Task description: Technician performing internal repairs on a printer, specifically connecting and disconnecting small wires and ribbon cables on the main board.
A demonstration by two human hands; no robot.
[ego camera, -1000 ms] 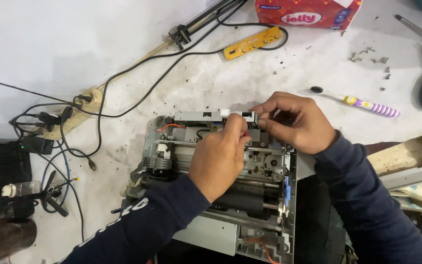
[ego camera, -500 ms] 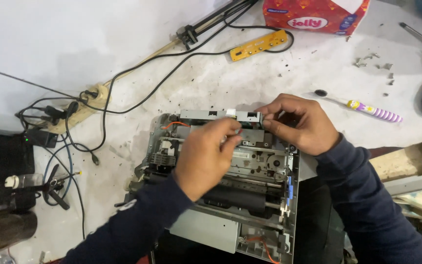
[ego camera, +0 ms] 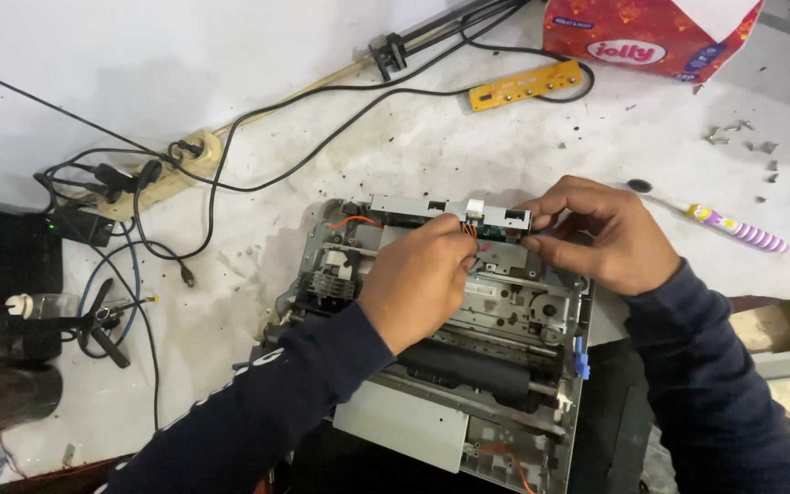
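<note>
Our left hand (ego camera: 418, 279) had shifted down onto the opened printer (ego camera: 432, 366), pinching its red wires (ego camera: 470, 233) beside our right hand (ego camera: 596, 233) (pinching the grey bar (ego camera: 450, 209)).

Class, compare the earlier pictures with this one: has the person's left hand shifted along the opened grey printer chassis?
No clear shift. The left hand stays over the rear middle of the opened grey printer chassis, fingertips by the narrow grey bar; only the camera view moved.

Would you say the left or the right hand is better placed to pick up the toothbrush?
Probably the right. The right hand is at the end of the metal bar nearest the toothbrush, with bare table between them. The left hand would have to cross over it.
</note>
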